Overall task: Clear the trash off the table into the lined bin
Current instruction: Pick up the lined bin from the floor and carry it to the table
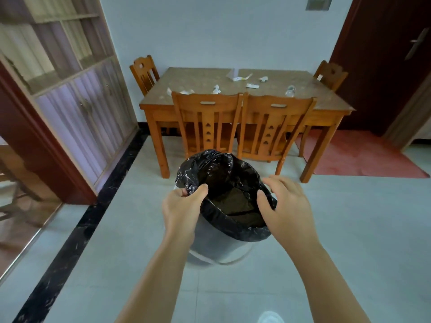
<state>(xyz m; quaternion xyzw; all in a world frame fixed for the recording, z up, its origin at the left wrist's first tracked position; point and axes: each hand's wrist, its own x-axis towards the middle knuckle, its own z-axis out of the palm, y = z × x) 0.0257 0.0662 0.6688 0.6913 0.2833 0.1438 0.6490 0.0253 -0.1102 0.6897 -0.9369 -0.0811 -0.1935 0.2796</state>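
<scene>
We are at the bin (217, 243) on the floor, in front of the table (198, 80), fitting the black liner (224, 173). Our left hand (180, 206) has fingers closed, pinching the liner edge at the left rim. Our right hand (286, 206) has fingers spread and curved over the right rim, thumb touching the plastic, no real grip. The far side of the liner stands up loose, not folded over yet. To do it well: pull the plastic down evenly around the rim, w/o tearing, so it does not slip in. The trash (240, 78), i.e. paper scraps and a bottle (290, 90), lies on the table, well apart from the bin.
</scene>
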